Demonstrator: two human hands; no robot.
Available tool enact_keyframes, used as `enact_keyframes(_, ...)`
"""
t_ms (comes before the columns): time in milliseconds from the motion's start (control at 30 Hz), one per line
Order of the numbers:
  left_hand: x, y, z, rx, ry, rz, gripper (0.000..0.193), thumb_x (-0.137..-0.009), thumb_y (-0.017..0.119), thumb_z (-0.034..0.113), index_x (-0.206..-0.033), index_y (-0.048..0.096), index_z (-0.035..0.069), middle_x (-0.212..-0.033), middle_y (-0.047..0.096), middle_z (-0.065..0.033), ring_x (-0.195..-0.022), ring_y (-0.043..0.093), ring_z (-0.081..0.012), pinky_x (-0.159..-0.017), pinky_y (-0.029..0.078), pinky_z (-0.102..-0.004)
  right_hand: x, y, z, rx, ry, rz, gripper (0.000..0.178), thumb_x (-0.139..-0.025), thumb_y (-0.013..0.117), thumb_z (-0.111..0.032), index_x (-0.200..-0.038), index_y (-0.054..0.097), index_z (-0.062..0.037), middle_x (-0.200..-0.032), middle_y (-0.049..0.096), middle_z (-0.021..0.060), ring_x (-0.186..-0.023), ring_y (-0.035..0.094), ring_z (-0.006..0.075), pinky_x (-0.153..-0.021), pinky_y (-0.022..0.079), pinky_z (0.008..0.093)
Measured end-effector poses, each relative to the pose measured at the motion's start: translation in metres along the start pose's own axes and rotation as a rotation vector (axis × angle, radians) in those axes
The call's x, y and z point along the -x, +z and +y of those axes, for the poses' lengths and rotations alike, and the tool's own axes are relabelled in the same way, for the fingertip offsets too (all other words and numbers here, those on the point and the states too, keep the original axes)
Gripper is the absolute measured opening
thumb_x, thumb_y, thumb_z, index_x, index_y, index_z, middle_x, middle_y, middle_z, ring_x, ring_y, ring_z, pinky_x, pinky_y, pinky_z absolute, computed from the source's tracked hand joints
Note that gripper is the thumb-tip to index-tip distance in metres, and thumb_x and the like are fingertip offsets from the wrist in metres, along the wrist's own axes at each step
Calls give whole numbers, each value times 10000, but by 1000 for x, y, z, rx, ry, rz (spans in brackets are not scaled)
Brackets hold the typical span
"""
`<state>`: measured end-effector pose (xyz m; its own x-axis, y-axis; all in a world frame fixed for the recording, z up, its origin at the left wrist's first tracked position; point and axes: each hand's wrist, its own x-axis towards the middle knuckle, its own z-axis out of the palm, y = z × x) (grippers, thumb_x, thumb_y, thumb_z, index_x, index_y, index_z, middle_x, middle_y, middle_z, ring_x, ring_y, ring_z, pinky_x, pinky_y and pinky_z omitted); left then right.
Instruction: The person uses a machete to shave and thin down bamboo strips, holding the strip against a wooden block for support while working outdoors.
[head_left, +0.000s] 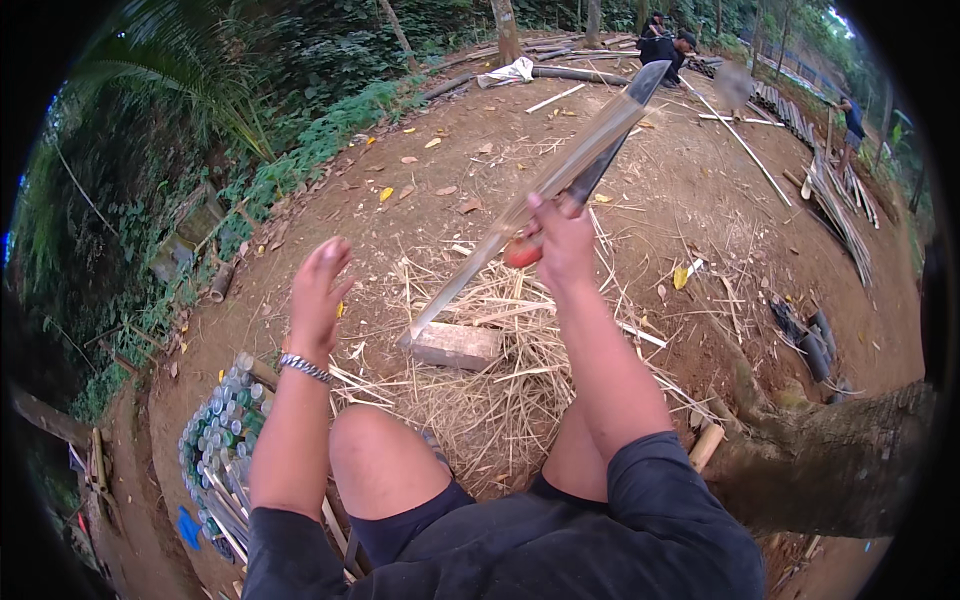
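We see right hand (562, 238) gripping knife (610, 140) w/ bamboo strip (520, 215); strip slants down-left to wood block (455, 345); left hand (318, 290) spread wide, empty, beside.

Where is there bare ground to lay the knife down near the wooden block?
Bare dirt lies beyond the straw pile, toward the fallen leaves, and right of it toward the dark tubes. It is crowded around the wooden block, buried in shavings, and at the left by the bottles. The right hand holds the knife; the left hand is open.
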<state>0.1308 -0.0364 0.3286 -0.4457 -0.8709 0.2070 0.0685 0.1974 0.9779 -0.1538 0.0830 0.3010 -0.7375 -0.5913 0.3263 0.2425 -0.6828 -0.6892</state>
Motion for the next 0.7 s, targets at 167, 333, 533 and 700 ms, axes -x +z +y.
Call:
enact_keyframes(167,-8,96,84,-267,416,-305,384,-899,619,259,-1202,568,28,-1185,598,-94,-1102,563,-175,-893,481,-322,30,30,25,-94,187,-170,345,-780,723,-21,-1011,467,-35,-811,585,38,-672,587,122,-578,496,252)
enact_keyframes(333,-15,122,117,-669,382,-368,322,-837,705,244,-1056,648,14,-950,676,-46,-902,624,-124,-794,504,-293,48,49,45,-58,309,-259,452,-761,740,-17,-1094,435,-18,-921,634,81,-739,621,132,-603,492,257)
enact_keyframes(533,-43,79,104,-329,366,-210,216,-851,697,193,-967,660,15,-844,670,-32,-804,623,-96,-751,498,-254,51,57,49,-59,397,-252,444,-765,715,-2,-1087,409,-6,-1088,624,174,-713,601,129,-595,486,249)
enact_keyframes(700,-45,48,110,-275,391,-137,216,-854,692,173,-994,642,16,-856,662,-28,-814,624,-100,-766,497,-257,49,36,54,1,447,-250,436,-762,709,2,-1080,412,-9,-1059,627,168,-640,564,116,-572,480,248)
